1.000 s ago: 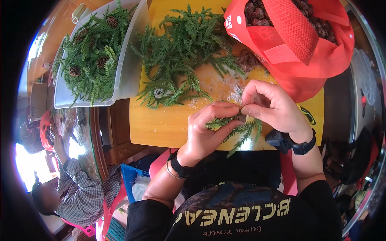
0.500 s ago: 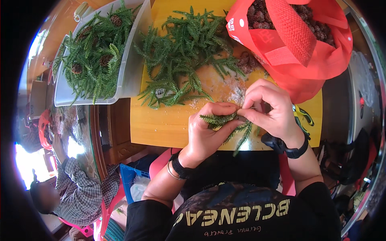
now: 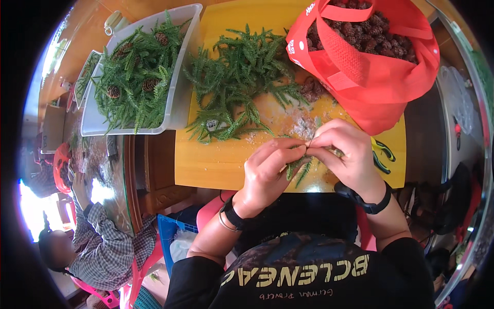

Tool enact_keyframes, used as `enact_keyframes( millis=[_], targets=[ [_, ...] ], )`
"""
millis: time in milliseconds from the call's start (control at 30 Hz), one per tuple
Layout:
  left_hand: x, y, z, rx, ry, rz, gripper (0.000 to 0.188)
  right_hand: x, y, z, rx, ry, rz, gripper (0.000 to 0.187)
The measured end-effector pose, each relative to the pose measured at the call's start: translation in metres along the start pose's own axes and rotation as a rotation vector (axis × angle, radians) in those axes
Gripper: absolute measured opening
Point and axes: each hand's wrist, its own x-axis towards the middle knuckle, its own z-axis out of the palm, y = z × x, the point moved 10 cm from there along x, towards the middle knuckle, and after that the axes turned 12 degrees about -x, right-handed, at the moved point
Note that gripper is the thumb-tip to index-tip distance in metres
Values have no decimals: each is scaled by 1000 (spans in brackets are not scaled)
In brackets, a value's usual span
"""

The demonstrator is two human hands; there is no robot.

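Both hands meet above the front part of the yellow table [image 3: 216, 172]. My left hand [image 3: 270, 167] is closed around a green artificial pine sprig [image 3: 302, 172], whose needled tips hang down below the fingers. Thumb and fingers of my right hand [image 3: 347, 152] pinch at the sprig's top, touching the left fingertips; the exact spot they grip is mostly covered. Just beyond lies a pile of loose green pine sprigs [image 3: 239, 77]. A few brown pine cones [image 3: 313, 90] rest beside that pile, with whitish crumbs scattered near them.
A red bag [image 3: 370, 77] full of pine cones stands at the back right. Pliers with yellow-green handles [image 3: 382, 154] lie by my right wrist. At the left, a clear plastic bin [image 3: 172, 110] holds sprigs with cones. Another person [image 3: 103, 247] works at a table farther left.
My left fingers have closed further over the sprig, covering more of it. Both hands stay together, fingertips touching. The whole view has shifted slightly.
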Motion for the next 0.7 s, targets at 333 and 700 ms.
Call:
enact_keyframes(
  millis=[333, 700],
  targets=[
    [-7, -17, 6, -418, 79, -287, 28, -5, -4, -14, 138, 22, 76, 15],
    [5, 20, -2, 86, 11, -45, 28, -6, -17, -18, 41, 82, 70, 15]
  ],
)
